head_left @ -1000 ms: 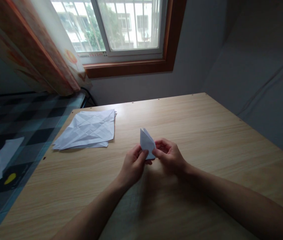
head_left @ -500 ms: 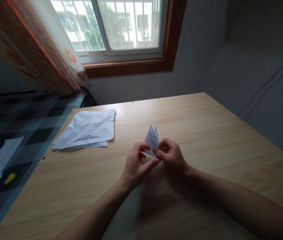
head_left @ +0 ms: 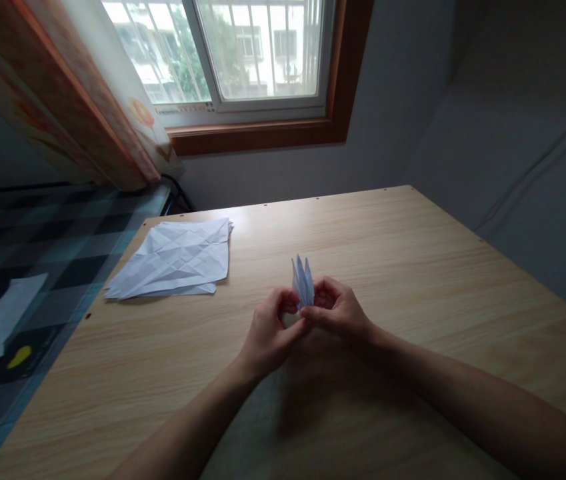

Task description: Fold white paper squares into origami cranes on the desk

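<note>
Parts You Can't See

The bottom of the folded paper (head_left: 303, 283) is hidden by the left hand (head_left: 273, 328) and right hand (head_left: 339, 312). Its little folds are too small to count. Some fingertips are tucked out of sight.

The left arm (head_left: 193, 417) is cut off at 7 o'clock, the right arm (head_left: 467, 387) at 4. In the paper pile (head_left: 185, 257) at 9 o'clock, the lower sheets are mostly covered. At 10 o'clock, the curtain (head_left: 87, 87) hides some of the window (head_left: 263, 53).
</note>
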Available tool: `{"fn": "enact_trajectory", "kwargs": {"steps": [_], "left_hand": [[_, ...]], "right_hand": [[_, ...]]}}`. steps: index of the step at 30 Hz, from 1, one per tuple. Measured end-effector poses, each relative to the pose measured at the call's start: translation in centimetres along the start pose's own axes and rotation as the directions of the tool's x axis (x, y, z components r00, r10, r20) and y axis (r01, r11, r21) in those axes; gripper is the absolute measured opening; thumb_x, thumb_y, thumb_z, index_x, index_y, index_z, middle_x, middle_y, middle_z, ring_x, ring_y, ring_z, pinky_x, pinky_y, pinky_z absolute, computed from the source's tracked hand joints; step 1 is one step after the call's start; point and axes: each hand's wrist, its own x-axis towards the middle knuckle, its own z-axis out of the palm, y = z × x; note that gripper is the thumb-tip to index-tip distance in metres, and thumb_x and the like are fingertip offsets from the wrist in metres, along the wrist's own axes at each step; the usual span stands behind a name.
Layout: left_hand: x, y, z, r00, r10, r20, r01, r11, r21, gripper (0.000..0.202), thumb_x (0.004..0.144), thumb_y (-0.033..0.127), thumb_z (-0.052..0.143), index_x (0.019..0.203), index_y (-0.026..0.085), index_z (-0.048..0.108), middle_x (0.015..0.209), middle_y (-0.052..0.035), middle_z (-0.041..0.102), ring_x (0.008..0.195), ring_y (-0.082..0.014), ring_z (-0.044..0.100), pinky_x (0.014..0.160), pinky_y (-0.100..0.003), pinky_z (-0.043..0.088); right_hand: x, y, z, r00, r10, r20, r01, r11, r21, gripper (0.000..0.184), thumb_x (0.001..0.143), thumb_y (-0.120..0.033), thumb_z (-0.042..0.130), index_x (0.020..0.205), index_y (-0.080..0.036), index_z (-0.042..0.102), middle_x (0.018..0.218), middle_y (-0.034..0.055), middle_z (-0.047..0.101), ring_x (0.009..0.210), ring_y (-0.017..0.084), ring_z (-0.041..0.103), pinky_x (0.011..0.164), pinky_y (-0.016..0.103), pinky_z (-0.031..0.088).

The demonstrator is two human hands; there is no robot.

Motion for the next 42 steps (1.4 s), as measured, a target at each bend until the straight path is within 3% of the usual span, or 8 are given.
{"fn": "enact_trajectory", "kwargs": {"steps": [4, 11, 17, 21, 26, 31, 37, 42], "left_hand": [[0.1, 0.2, 0.0, 1.000, -0.016, -0.006, 0.015, 0.993, -0.121, 0.024, 0.079, 0.031, 0.071, 0.095, 0.015, 0.062, 0.093, -0.0073, 0.070, 0.085, -0.0193, 0.065, 0.078, -0.031, 0.051], [0.4, 0.5, 0.1, 0.979, -0.146, -0.146, 0.110, 0.968, -0.227, 0.020, 0.074, 0.029, 0.074, 0.083, 0.015, 0.064, 0.078, -0.0028, 0.069, 0.073, -0.0157, 0.063, 0.068, -0.026, 0.048], [0.5, 0.4, 0.4, 0.962, -0.211, -0.176, 0.132, 0.917, -0.377, 0.026, 0.067, 0.020, 0.078, 0.079, 0.017, 0.055, 0.067, 0.0040, 0.062, 0.060, -0.0099, 0.060, 0.060, -0.021, 0.047], [0.4, 0.0, 0.5, 0.962, -0.222, -0.158, 0.129, 0.883, -0.451, 0.029, 0.070, 0.022, 0.076, 0.076, 0.018, 0.048, 0.062, 0.0067, 0.057, 0.056, -0.0081, 0.059, 0.058, -0.021, 0.050], [0.5, 0.2, 0.5, 0.958, -0.223, -0.181, 0.112, 0.870, -0.480, 0.031, 0.071, 0.026, 0.077, 0.081, 0.018, 0.049, 0.070, 0.0051, 0.058, 0.060, -0.0090, 0.061, 0.060, -0.022, 0.053], [0.6, 0.3, 0.3, 0.959, -0.219, -0.182, 0.103, 0.863, -0.495, 0.032, 0.072, 0.025, 0.075, 0.086, 0.019, 0.046, 0.074, 0.0054, 0.060, 0.061, -0.0091, 0.063, 0.061, -0.022, 0.053], [0.7, 0.2, 0.2, 0.970, -0.208, -0.128, 0.117, 0.855, -0.506, 0.053, 0.069, 0.022, 0.077, 0.113, 0.020, 0.046, 0.083, -0.0003, 0.068, 0.071, -0.0149, 0.067, 0.067, -0.026, 0.052], [0.8, 0.0, -0.1, 0.982, -0.178, -0.071, 0.118, 0.855, -0.505, 0.044, 0.068, 0.030, 0.080, 0.104, 0.015, 0.060, 0.088, -0.0061, 0.070, 0.081, -0.0189, 0.067, 0.076, -0.030, 0.052]], "right_hand": [[0.0, 0.1, 0.0, 0.998, -0.013, -0.069, 0.009, 0.999, -0.046, 0.034, 0.065, -0.036, 0.085, 0.079, -0.020, 0.058, 0.081, 0.0000, 0.065, 0.072, 0.015, 0.062, 0.071, 0.030, 0.054], [0.0, 0.3, 0.1, 0.989, -0.001, -0.147, -0.014, 0.995, -0.100, 0.030, 0.069, -0.040, 0.080, 0.080, -0.020, 0.061, 0.073, -0.0006, 0.065, 0.069, 0.016, 0.063, 0.068, 0.031, 0.054], [0.2, 0.3, 0.0, 0.980, -0.001, -0.201, -0.022, 0.993, -0.115, 0.029, 0.070, -0.036, 0.079, 0.082, -0.020, 0.058, 0.072, -0.0007, 0.066, 0.065, 0.015, 0.063, 0.064, 0.028, 0.052], [0.2, 0.1, 0.2, 0.981, 0.011, -0.193, -0.016, 1.000, -0.025, 0.036, 0.070, -0.033, 0.079, 0.091, -0.021, 0.052, 0.070, -0.0033, 0.066, 0.064, 0.014, 0.065, 0.062, 0.027, 0.052], [0.1, -0.4, 0.5, 0.984, 0.032, -0.173, -0.019, 0.997, 0.076, 0.052, 0.067, -0.031, 0.080, 0.108, -0.023, 0.049, 0.074, -0.0040, 0.066, 0.064, 0.014, 0.066, 0.061, 0.028, 0.055], [0.0, -0.7, 0.5, 0.990, -0.031, -0.138, 0.037, 0.999, 0.039, 0.042, 0.072, -0.033, 0.077, 0.105, -0.022, 0.054, 0.080, -0.0003, 0.067, 0.067, 0.015, 0.067, 0.060, 0.028, 0.056], [-0.4, -0.5, 0.5, 0.988, -0.097, -0.118, 0.088, 0.993, -0.075, 0.036, 0.075, -0.034, 0.076, 0.103, -0.023, 0.055, 0.084, 0.0015, 0.069, 0.073, 0.016, 0.068, 0.065, 0.031, 0.057], [-0.8, -0.7, 0.5, 0.985, -0.132, -0.113, 0.114, 0.982, -0.152, 0.029, 0.076, -0.033, 0.075, 0.098, -0.022, 0.060, 0.082, 0.0020, 0.068, 0.074, 0.016, 0.067, 0.069, 0.032, 0.057]]}}
